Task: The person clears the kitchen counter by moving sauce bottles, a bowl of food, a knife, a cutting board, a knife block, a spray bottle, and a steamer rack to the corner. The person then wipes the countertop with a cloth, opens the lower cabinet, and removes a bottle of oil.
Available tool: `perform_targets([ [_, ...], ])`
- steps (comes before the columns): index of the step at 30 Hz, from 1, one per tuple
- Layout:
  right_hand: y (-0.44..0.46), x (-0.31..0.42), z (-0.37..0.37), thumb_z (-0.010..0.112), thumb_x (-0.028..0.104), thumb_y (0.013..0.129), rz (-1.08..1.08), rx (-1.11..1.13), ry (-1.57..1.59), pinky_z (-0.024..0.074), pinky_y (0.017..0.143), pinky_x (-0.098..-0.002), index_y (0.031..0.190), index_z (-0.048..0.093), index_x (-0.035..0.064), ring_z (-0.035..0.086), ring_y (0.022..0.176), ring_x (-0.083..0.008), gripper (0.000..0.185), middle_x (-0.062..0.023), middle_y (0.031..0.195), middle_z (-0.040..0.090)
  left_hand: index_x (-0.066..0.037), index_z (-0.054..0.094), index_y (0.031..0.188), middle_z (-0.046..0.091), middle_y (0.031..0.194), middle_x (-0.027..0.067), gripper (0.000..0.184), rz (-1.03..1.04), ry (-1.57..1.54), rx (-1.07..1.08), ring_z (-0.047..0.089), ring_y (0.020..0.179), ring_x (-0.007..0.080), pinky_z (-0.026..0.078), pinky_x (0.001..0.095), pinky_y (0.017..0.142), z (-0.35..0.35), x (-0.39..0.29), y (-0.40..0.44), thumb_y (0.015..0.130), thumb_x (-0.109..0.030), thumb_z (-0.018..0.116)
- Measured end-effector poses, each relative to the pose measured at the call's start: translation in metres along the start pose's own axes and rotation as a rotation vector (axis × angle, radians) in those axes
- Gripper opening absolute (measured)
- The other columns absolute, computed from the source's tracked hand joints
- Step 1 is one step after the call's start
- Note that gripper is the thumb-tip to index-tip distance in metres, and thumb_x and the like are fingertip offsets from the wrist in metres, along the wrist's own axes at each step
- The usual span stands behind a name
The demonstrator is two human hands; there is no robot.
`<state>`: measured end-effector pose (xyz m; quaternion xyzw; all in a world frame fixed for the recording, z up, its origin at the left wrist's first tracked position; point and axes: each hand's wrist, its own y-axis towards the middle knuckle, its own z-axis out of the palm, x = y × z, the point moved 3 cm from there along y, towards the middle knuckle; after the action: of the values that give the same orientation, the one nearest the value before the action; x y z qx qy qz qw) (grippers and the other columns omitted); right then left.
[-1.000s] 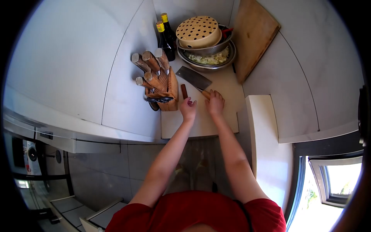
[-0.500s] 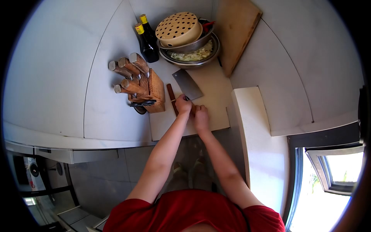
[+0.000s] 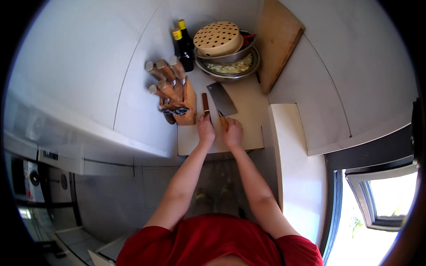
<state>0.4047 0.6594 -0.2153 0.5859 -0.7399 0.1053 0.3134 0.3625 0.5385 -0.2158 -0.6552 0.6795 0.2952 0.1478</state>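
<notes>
A cleaver (image 3: 222, 98) lies on the white counter (image 3: 250, 128), its light wooden handle toward me. My right hand (image 3: 233, 133) is closed around that handle. Just left of it, my left hand (image 3: 206, 131) is closed at the near end of a slim object with a dark reddish-brown handle (image 3: 205, 102). A thin dark part of this object shows beside my left fingers. The wooden knife block (image 3: 190, 99) stands to the left of my left hand, with several wooden-handled knives and black-handled scissors in it.
Behind the cleaver are stacked metal bowls (image 3: 230, 77) with chopped pale vegetables, topped by a perforated beige basket (image 3: 217, 37). Two dark bottles (image 3: 183, 51) stand left of them. A wooden board (image 3: 277, 44) leans on the right wall. A window (image 3: 386, 199) is at lower right.
My hands have moved apart from where they met at the cleaver's handle. The left is now at the brown-handled object. The camera view has shifted too.
</notes>
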Motion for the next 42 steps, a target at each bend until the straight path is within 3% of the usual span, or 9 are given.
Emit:
perform_targets([
  [2, 0.007, -0.006, 0.004, 0.063, 0.016, 0.079, 0.075, -0.035, 0.393, 0.0445, 0.084, -0.0372, 0.112, 0.055, 0.0037, 0.056, 0.094, -0.0262, 0.036, -0.0143, 0.102, 0.059, -0.002, 0.056, 0.109, 0.057, 0.101, 0.0171, 0.037, 0.142, -0.073, -0.111, 0.055, 0.095, 0.0342, 0.044, 0.0376, 0.084, -0.014, -0.003, -0.005, 0.072, 0.000, 0.056],
  [6, 0.013, -0.034, 0.049, 0.054, 0.015, 0.088, 0.640, 0.133, 1.891, 0.0466, 0.089, -0.0340, 0.111, 0.055, -0.0007, 0.058, 0.098, -0.0203, 0.028, -0.0115, 0.107, 0.060, -0.008, 0.061, 0.100, 0.064, 0.090, 0.0061, 0.016, -0.773, -1.576, 0.244, 0.062, 0.084, 0.0197, 0.050, 0.0338, 0.079, 0.010, 0.023, -0.021, 0.085, -0.011, 0.057],
  [7, 0.013, -0.029, 0.049, 0.049, 0.014, 0.090, 0.580, 0.247, 2.040, 0.0461, 0.092, -0.0340, 0.110, 0.056, -0.0008, 0.058, 0.100, -0.0218, 0.026, -0.0137, 0.109, 0.060, -0.010, 0.060, 0.099, 0.064, 0.092, 0.0056, 0.014, -0.685, -1.929, 0.316, 0.061, 0.086, 0.0195, 0.051, 0.0359, 0.080, 0.012, 0.034, -0.027, 0.086, -0.012, 0.056],
  [10, 0.022, -0.049, 0.053, 0.045, 0.011, 0.090, 0.511, 0.620, 2.314, 0.0431, 0.097, -0.0389, 0.107, 0.058, -0.0010, 0.057, 0.103, -0.0258, 0.024, -0.0160, 0.108, 0.061, -0.010, 0.060, 0.104, 0.064, 0.095, 0.0064, 0.020, -0.810, -1.982, 0.107, 0.062, 0.087, 0.0198, 0.051, 0.0357, 0.080, 0.018, 0.032, -0.052, 0.087, -0.020, 0.057],
  [14, -0.001, -0.049, 0.008, 0.045, 0.012, 0.090, 0.865, 0.082, 2.095, 0.0370, 0.103, -0.0398, 0.117, 0.051, -0.0052, 0.048, 0.116, -0.0271, 0.032, -0.0180, 0.124, 0.051, -0.007, 0.050, 0.121, 0.052, 0.122, 0.0120, 0.041, -0.869, -2.106, 0.181, 0.049, 0.113, 0.0214, 0.039, 0.0354, 0.098, 0.012, 0.002, -0.078, 0.090, -0.032, 0.052],
  [17, -0.015, -0.013, -0.005, 0.043, 0.013, 0.091, 0.794, 0.097, 2.104, 0.0310, 0.106, -0.0418, 0.125, 0.040, -0.0071, 0.036, 0.126, -0.0296, 0.040, -0.0181, 0.137, 0.035, -0.002, 0.040, 0.129, 0.045, 0.130, 0.0125, 0.050, -0.785, -2.103, 0.225, 0.042, 0.121, 0.0215, 0.032, 0.0341, 0.105, -0.029, -0.010, -0.083, 0.093, -0.037, 0.042],
  [26, -0.152, 0.103, -0.025, 0.037, 0.018, 0.094, 0.812, 0.233, 2.025, 0.0248, 0.110, -0.0373, 0.133, 0.031, -0.0028, 0.029, 0.130, -0.0239, 0.044, -0.0144, 0.141, 0.031, 0.001, 0.033, 0.133, 0.035, 0.136, 0.0169, 0.051, -0.528, -2.168, 0.353, 0.033, 0.128, 0.0232, 0.026, 0.0350, 0.108, -0.142, 0.053, -0.151, 0.096, -0.035, 0.033],
  [36, -0.290, 0.325, 0.092, 0.044, 0.012, 0.091, 0.835, 0.975, 2.009, 0.0278, 0.108, -0.0394, 0.131, 0.034, -0.0031, 0.034, 0.128, -0.0250, 0.045, -0.0143, 0.138, 0.036, 0.001, 0.037, 0.130, 0.042, 0.132, 0.0156, 0.049, -0.412, -2.261, -0.185, 0.038, 0.125, 0.0230, 0.030, 0.0353, 0.107, -0.318, 0.263, -0.238, 0.098, -0.033, 0.025],
  [42, -0.387, 0.485, 0.161, 0.044, 0.014, 0.091, 0.907, 1.482, 1.857, 0.0285, 0.108, -0.0389, 0.133, 0.032, -0.0023, 0.032, 0.129, -0.0236, 0.047, -0.0124, 0.139, 0.035, 0.001, 0.041, 0.127, 0.045, 0.131, 0.0146, 0.044, -0.126, -2.244, -0.822, 0.043, 0.122, 0.0231, 0.035, 0.0356, 0.104, -0.455, 0.394, -0.341, 0.097, -0.028, 0.029],
])
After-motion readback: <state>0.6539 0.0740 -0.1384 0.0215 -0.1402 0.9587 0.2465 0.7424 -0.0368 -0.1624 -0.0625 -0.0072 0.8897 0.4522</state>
